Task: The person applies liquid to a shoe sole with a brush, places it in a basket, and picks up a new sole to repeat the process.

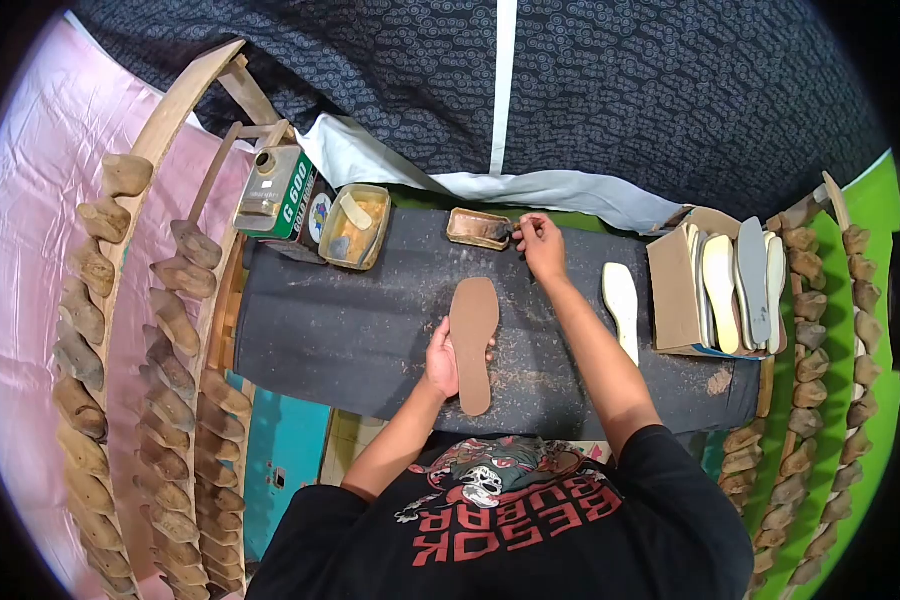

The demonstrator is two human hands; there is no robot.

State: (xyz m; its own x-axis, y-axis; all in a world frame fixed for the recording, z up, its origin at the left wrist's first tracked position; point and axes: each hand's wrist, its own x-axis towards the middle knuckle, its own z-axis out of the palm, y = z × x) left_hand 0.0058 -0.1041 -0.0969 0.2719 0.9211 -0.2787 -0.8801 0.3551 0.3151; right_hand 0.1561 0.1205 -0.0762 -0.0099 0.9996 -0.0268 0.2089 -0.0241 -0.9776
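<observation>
Head view: above the dark worktop point(310, 325), the left hand point(441, 362) grasps a brown insole point(476, 340). The right hand point(541, 245), fingers bent, is beside a small tray point(476, 241); whether it grips anything is unclear.

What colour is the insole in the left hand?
The insole is plain brown, best seen in the head view.

A flat, plain brown insole point(477, 350) is held nearly lengthwise on the near side of a small tub point(476, 240), its broad, rounded toe end towards it and narrower heel away. The tub sits open, shallow, oblong and brown-stained. A small dark item point(504, 231), its form unclear, is at the tub's right end.
</observation>
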